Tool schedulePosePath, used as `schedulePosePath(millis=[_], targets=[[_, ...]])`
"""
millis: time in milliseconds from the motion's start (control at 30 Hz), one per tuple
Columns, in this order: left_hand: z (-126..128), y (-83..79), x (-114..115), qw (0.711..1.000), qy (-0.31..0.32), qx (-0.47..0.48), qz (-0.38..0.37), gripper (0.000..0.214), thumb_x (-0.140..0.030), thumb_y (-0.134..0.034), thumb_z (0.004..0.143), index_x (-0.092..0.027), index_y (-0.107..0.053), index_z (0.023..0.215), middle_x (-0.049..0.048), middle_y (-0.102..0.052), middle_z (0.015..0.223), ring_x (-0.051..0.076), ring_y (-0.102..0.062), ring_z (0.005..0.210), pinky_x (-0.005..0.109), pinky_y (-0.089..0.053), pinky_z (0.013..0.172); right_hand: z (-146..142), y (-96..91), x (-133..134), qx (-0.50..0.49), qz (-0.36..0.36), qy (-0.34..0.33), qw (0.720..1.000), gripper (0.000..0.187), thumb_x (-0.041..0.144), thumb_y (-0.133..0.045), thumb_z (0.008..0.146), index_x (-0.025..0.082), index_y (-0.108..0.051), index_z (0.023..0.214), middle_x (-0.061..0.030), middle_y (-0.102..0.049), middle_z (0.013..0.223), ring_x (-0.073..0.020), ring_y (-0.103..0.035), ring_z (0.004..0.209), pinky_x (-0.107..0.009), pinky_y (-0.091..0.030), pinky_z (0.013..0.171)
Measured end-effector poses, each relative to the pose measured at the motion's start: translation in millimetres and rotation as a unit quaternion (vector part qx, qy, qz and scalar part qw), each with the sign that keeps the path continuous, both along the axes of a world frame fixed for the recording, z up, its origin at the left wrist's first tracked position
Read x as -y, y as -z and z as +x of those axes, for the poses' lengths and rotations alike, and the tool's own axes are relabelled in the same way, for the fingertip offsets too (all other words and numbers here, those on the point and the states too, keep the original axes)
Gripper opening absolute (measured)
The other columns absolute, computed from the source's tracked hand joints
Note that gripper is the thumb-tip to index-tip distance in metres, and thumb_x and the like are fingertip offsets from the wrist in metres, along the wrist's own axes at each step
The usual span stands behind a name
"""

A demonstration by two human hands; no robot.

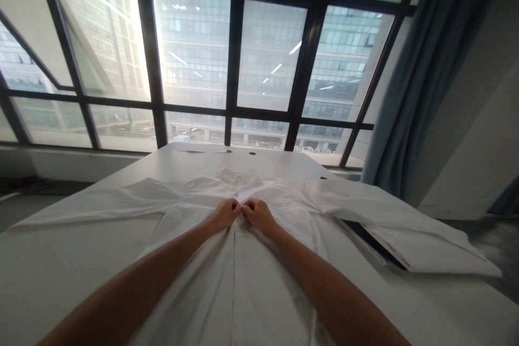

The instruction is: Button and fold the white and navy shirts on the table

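Observation:
A white button-up shirt (190, 275) lies flat on a white table (60, 259), front up, collar (239, 177) pointing away from me, both sleeves spread out sideways. My left hand (225, 213) and my right hand (257, 212) meet at the shirt's front placket, a little below the collar. Both have fingers curled in a pinch on the fabric edges, knuckles nearly touching each other. What sits between the fingertips is too small to make out.
The right sleeve (405, 227) hangs over the table's right edge. A sheet of paper (198, 147) lies at the table's far end. Large dark-framed windows (231, 65) stand behind, and a blue-grey curtain (430, 75) hangs at the right.

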State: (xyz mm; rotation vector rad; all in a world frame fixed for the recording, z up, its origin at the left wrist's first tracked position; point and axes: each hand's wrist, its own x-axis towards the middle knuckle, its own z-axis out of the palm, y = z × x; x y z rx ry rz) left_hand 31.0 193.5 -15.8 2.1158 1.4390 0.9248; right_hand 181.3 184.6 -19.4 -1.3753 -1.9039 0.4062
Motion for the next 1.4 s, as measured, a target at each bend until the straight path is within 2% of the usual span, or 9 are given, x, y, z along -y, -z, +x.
schedulePosePath(millis=[233, 400, 533, 633, 800, 967, 1133, 1233, 1400], targets=[[-12, -12.6, 13, 0.977, -0.023, -0.182, 0.109, 0.016, -0.029, -0.054, 0.085, -0.02, -0.065, 0.09, 0.0055, -0.068, 0.091, 0.021, -0.061, 0.089, 0.029, -0.043, 0.077, 0, -4.8, -3, 0.03, -0.054, 0.005, 0.998, 0.024, 0.026, -0.049, 0.082, 0.015, -0.067, 0.07, -0.0021, -0.065, 0.066, -0.013, -0.056, 0.062, -0.022, -0.037, 0.059], [-40, -11.1, 1, 0.96, -0.025, -0.264, 0.092, 0.054, -0.051, -0.052, 0.086, -0.024, -0.051, 0.132, 0.0098, -0.05, 0.142, 0.029, -0.041, 0.131, 0.048, -0.028, 0.108, 22, -14.0, 6, 0.188, 0.022, 0.085, 0.978, 0.048, 0.044, -0.052, 0.086, 0.018, -0.058, 0.126, -0.0141, -0.059, 0.129, -0.0263, -0.047, 0.122, -0.041, -0.032, 0.102], [-71, -7.1, -23, 0.947, 0.0, -0.319, -0.028, 0.073, -0.07, -0.035, 0.084, -0.029, -0.038, 0.145, 0.0066, -0.027, 0.156, 0.034, -0.022, 0.143, 0.062, -0.014, 0.11, 55, -28.7, -9, 0.298, -0.192, 0.032, 0.935, 0.106, 0.076, -0.058, 0.068, 0.022, -0.023, 0.152, -0.0125, -0.015, 0.159, -0.0349, -0.012, 0.144, -0.059, -0.011, 0.111], [-88, -5.4, -43, 0.939, -0.008, -0.341, -0.038, 0.078, -0.073, -0.025, 0.085, -0.028, -0.035, 0.147, 0.0061, -0.023, 0.157, 0.035, -0.017, 0.144, 0.061, -0.012, 0.11, 67, -38.5, -28, 0.333, -0.257, -0.017, 0.907, 0.125, 0.083, -0.064, 0.052, 0.025, -0.017, 0.153, -0.0115, -0.006, 0.16, -0.0372, -0.005, 0.145, -0.061, -0.007, 0.111], [-97, 3.4, -71, 0.937, -0.046, -0.343, -0.044, 0.078, -0.071, -0.017, 0.088, -0.027, -0.025, 0.151, 0.0057, -0.015, 0.159, 0.036, -0.011, 0.145, 0.063, -0.011, 0.11, 64, -25.6, -57, 0.305, -0.243, 0.004, 0.921, 0.11, 0.091, -0.036, 0.066, 0.029, -0.011, 0.154, -0.0085, 0.001, 0.161, -0.0374, 0.003, 0.145, -0.066, 0.0, 0.108], [-92, 2.4, -80, 0.928, -0.061, -0.362, -0.058, 0.077, -0.069, -0.018, 0.089, -0.025, -0.025, 0.151, 0.0088, -0.015, 0.159, 0.037, -0.011, 0.145, 0.066, -0.011, 0.108, 60, -14.9, -70, 0.331, -0.19, 0.021, 0.924, 0.105, 0.086, -0.039, 0.071, 0.024, -0.018, 0.153, -0.0109, -0.006, 0.16, -0.0341, -0.002, 0.146, -0.06, -0.001, 0.111], [-68, -13.3, -49, 0.915, -0.144, -0.372, 0.062, 0.053, -0.034, -0.032, 0.095, -0.013, -0.042, 0.143, 0.0167, -0.03, 0.154, 0.032, -0.024, 0.142, 0.055, -0.018, 0.111, 33, -37.9, -33, 0.39, -0.033, -0.003, 0.92, 0.057, 0.051, -0.054, 0.087, 0.018, -0.054, 0.133, -0.0162, -0.047, 0.142, -0.0303, -0.035, 0.135, -0.05, -0.013, 0.112], [-54, -17.3, -4, 0.937, -0.074, -0.337, 0.064, 0.049, -0.034, -0.032, 0.095, -0.017, -0.047, 0.138, 0.0139, -0.04, 0.149, 0.028, -0.037, 0.135, 0.049, -0.028, 0.108, 12, -46.9, 20, 0.373, 0.038, -0.058, 0.925, 0.036, 0.038, -0.054, 0.089, 0.018, -0.065, 0.118, -0.0129, -0.063, 0.12, -0.0247, -0.054, 0.115, -0.04, -0.031, 0.104], [-64, -11.6, 79, 0.942, 0.067, -0.329, 0.011, 0.061, -0.057, -0.033, 0.093, -0.026, -0.039, 0.145, 0.0094, -0.028, 0.156, 0.029, -0.024, 0.143, 0.055, -0.016, 0.112, 16, -46.3, 106, 0.356, 0.024, -0.101, 0.929, 0.043, 0.044, -0.059, 0.085, 0.021, -0.062, 0.121, -0.0119, -0.06, 0.126, -0.0264, -0.055, 0.114, -0.038, -0.038, 0.097]])
